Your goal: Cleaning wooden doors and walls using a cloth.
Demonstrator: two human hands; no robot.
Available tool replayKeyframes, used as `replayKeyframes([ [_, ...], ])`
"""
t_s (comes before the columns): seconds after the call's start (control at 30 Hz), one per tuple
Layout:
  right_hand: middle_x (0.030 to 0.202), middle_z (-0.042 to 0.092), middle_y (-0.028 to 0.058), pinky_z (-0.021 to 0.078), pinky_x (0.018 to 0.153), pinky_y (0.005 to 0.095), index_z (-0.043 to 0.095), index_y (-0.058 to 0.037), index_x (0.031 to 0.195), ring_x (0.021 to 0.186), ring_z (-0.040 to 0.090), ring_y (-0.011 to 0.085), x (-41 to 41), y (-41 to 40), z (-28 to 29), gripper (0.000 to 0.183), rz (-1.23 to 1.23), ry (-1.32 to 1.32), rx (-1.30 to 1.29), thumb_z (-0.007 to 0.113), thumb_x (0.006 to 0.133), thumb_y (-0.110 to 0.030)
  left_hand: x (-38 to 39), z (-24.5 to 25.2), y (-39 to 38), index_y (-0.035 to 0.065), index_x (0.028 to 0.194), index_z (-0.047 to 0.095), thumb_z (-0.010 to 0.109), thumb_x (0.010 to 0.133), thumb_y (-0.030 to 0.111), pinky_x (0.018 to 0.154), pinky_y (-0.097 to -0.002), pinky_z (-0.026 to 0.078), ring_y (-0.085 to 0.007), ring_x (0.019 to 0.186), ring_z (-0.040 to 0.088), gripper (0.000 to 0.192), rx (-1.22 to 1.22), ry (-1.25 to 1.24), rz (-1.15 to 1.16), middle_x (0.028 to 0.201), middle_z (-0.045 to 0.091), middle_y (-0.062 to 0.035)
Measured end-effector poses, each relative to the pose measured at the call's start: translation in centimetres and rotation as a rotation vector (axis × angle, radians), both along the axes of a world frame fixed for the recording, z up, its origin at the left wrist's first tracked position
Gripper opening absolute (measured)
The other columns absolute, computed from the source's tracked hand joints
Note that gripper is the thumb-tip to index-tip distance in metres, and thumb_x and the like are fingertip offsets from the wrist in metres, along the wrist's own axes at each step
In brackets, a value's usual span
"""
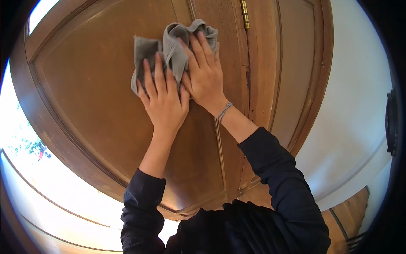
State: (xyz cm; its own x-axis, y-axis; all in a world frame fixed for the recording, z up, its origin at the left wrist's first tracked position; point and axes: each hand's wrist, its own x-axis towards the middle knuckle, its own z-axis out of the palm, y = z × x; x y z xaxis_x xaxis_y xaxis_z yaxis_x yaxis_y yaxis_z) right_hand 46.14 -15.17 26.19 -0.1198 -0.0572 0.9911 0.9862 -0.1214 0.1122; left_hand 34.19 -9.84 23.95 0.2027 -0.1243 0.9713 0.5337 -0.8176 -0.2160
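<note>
A crumpled grey cloth (176,44) lies against the upper part of a brown wooden door panel (95,82). My left hand (166,101) presses the lower left part of the cloth to the wood, fingers spread and pointing up. Higher and to the right, my right hand (204,76) holds the bunched part of the same cloth, its fingertips among the folds. The two hands meet near the thumbs. A thin grey cord bracelet (224,112) circles my right wrist.
A brass hinge (245,15) joins the door to a narrower wooden panel (295,63) on the right. Beyond that stands a white wall (355,95), with wooden flooring (349,209) at the lower right. Bright daylight enters past the door's left edge.
</note>
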Motion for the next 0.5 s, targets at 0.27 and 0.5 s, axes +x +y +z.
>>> replayKeyframes([
  [0.27,0.147,0.042,0.0171,0.0165,0.116,0.0579,0.048,0.0001,0.136,0.142,0.030,0.0338,0.0,-1.0,6.9,0.053,-0.214,0.029,0.204,0.055,0.088,-0.019,2.9,8.3,0.6,0.0073,0.130,0.054,0.049,0.090,0.020,0.114,-0.0506,0.022,-0.0286,0.142,0.030,0.042,0.150,-0.075,-0.086,0.151,0.040,-0.0021],
  [0.5,0.147,0.043,0.0133,0.0110,0.115,0.0639,0.054,0.0043,0.129,0.143,0.030,0.0324,3.9,-2.1,0.7,0.049,-0.267,0.146,0.102,0.057,0.082,-0.012,5.3,3.1,-1.3,0.0071,0.127,0.058,0.055,0.085,0.022,0.109,-0.0468,0.028,-0.0276,0.138,0.037,0.045,0.064,0.062,-0.153,0.147,0.046,-0.0053],
])
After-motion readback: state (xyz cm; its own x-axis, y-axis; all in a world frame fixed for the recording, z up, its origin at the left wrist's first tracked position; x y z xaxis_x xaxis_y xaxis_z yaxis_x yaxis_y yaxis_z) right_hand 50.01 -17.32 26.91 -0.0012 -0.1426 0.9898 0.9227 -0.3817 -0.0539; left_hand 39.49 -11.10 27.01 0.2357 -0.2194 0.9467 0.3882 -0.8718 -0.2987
